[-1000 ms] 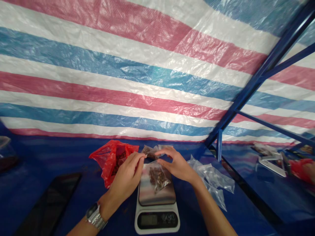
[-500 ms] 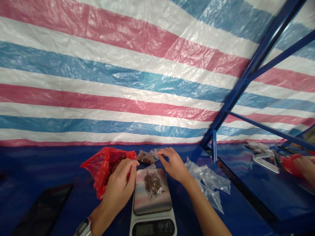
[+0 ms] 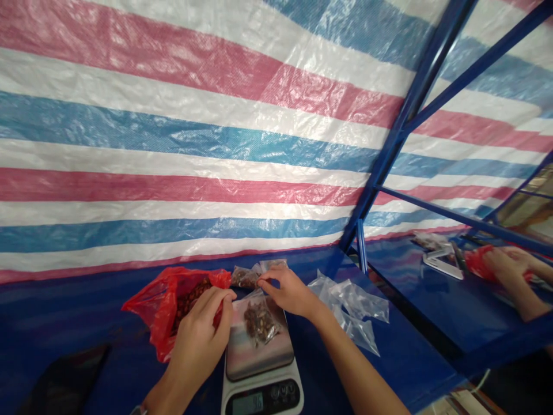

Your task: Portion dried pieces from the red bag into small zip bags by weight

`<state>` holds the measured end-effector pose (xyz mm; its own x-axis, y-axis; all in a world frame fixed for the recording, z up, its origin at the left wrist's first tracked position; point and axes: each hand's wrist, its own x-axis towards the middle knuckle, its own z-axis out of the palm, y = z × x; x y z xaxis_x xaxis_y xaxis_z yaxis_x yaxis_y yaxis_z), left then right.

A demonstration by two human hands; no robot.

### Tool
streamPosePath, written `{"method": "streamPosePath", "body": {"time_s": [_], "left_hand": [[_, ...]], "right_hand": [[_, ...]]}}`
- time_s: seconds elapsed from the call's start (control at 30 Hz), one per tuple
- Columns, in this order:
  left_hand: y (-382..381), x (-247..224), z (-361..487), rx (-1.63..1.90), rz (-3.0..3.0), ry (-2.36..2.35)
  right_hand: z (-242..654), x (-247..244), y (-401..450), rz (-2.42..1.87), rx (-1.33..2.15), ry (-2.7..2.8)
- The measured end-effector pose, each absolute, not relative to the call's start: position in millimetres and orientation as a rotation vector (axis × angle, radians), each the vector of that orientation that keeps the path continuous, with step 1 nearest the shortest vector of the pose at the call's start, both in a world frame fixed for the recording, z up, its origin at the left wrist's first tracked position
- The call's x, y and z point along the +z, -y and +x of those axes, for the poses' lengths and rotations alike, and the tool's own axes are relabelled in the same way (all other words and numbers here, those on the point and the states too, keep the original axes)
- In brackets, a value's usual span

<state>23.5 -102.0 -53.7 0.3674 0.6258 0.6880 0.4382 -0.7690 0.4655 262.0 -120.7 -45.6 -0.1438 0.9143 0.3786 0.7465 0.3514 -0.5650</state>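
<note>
A clear zip bag of brown dried pieces (image 3: 260,324) lies on the metal plate of a white digital scale (image 3: 263,383), whose display is lit. My left hand (image 3: 202,323) is at the scale's left side, in front of an open red plastic bag (image 3: 161,308) holding dark brown pieces (image 3: 192,297). Its thumb and forefinger are together; anything between them is too small to make out. Over the scale's far edge, my right hand (image 3: 287,291) is closed in a pinch near the top of the clear bag. Whatever its fingertips hold cannot be made out.
Behind the scale lie more filled clear bags (image 3: 245,277). Flat clear bags (image 3: 352,308) are spread to the right. A dark flat object (image 3: 69,380) lies at left. Beyond the blue frame (image 3: 375,173), another person's hands (image 3: 514,268) hold something red beside a white object (image 3: 443,264).
My view has shifted to the right. My right hand has come down and left, closer to the bag on the scale. The scale's display is now more readable.
</note>
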Motion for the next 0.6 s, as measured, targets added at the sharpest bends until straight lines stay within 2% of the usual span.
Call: {"method": "streamPosePath", "body": {"time_s": [0.43, 0.6], "left_hand": [[100.5, -53.5, 22.4, 1.325, 2.42, -0.999], [102.5, -50.1, 23.7, 1.313, 2.418, -0.996]], "right_hand": [[261.4, -46.5, 120.6, -1.47, 0.307, 2.005], [268.3, -49.9, 118.1, -1.498, 0.202, 1.956]]}}
